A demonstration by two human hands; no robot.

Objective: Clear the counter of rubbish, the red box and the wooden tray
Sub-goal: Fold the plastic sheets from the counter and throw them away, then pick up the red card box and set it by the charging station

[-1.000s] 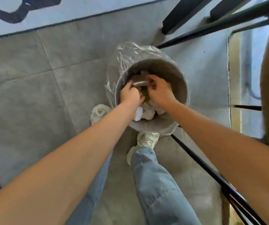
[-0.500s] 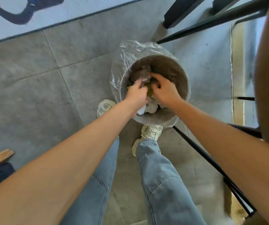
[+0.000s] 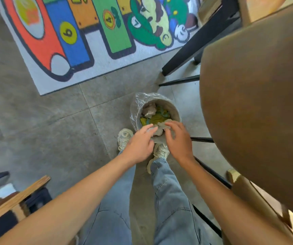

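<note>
Two bare hands hover over one small round bin (image 3: pixel 175 110) lined with clear plastic. The left hand (image 3: pixel 139 145) and right hand (image 3: pixel 177 138) both have loosely spread fingers, holding nothing. Just beyond the fingertips the rubbish (image 3: pixel 153 115) sits inside: crumpled white paper, yellow-green wrappers and a brownish packet.

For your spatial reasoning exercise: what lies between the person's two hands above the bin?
In the head view, crumpled whitish rubbish sits between the left hand and right hand, at the bin rim.
</note>
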